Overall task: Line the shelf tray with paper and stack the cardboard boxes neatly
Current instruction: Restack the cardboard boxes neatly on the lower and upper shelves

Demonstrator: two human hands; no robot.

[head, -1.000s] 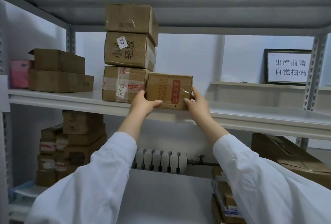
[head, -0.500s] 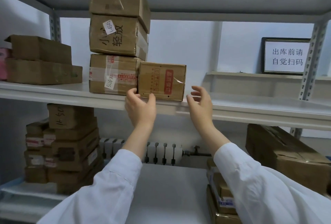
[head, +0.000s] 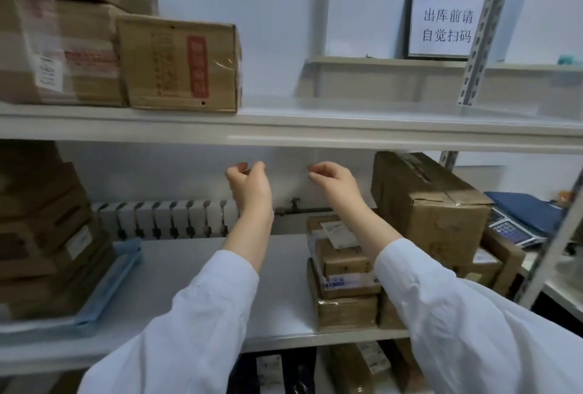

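Note:
A small cardboard box with a red label (head: 179, 62) stands on the upper shelf (head: 347, 130), pressed against a taped box (head: 60, 56) at the bottom of a stack on the left. A white sheet (head: 378, 111) lies over the shelf to the right of it. My left hand (head: 249, 187) and my right hand (head: 334, 187) hang just below the shelf's front edge, about a hand's width apart. Both hold nothing, with fingers loosely curled. On the lower shelf (head: 220, 270) are a small stack of boxes (head: 344, 270) and a larger box (head: 429, 204).
A stack of boxes (head: 47, 236) sits on blue paper (head: 120, 270) at the lower left. A radiator (head: 164, 220) runs along the back wall. A framed sign (head: 446, 23) and a slotted upright post (head: 482, 27) are at the upper right, a scale with a keypad (head: 511, 231) at the far right.
Both hands let go of the red-labelled box and dropped from the upper shelf's edge to below it. The view tilted down and moved closer.

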